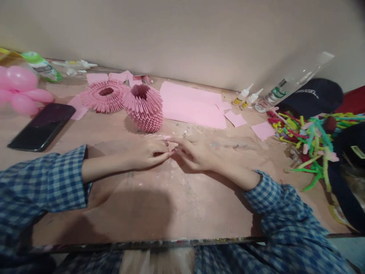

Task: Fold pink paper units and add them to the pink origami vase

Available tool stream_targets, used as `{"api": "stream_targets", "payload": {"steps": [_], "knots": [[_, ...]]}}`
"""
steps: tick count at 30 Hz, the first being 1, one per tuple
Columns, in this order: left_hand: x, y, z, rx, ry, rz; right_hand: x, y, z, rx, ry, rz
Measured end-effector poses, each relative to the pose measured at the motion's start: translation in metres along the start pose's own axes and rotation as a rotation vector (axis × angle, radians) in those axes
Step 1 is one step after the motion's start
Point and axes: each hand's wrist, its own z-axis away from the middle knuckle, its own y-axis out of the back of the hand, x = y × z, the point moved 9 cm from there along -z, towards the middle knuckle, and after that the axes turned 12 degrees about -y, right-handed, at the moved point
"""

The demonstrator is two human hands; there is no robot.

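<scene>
Two bare hands, left hand (149, 153) and right hand (199, 154), fingertips brought together just in front of the pink folded-paper vase (144, 110); fingers bent in a pinching pose, can't tell whether anything is gripped. Sliver of pink paper (164, 137) right by left fingers, also in front of vase. Pleated pink paper ring (107, 104) just left of vase; black smartphone (42, 127) and pink balloons (23, 93) farther left. Right of vase: pink paper sheets (192, 108), two nozzle-tipped glue bottles (242, 96), clear water bottle (281, 92), multicoloured pipe cleaners (315, 139) farthest
</scene>
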Motion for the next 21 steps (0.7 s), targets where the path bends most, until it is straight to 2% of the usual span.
{"api": "stream_targets", "payload": {"steps": [6,12,18,21], "knots": [[0.013,-0.005,0.0,0.029,-0.053,-0.042,0.002,-0.021,0.002,-0.055,-0.066,-0.247],[0.024,-0.009,0.0,0.009,-0.101,-0.117,-0.006,-0.031,0.004,-0.079,-0.014,-0.301],[0.01,-0.009,0.009,0.019,-0.074,-0.239,-0.008,-0.041,0.009,-0.14,0.037,-0.378],[0.001,-0.008,0.012,0.035,-0.053,-0.275,-0.003,-0.034,0.007,-0.103,-0.003,-0.392]]}}
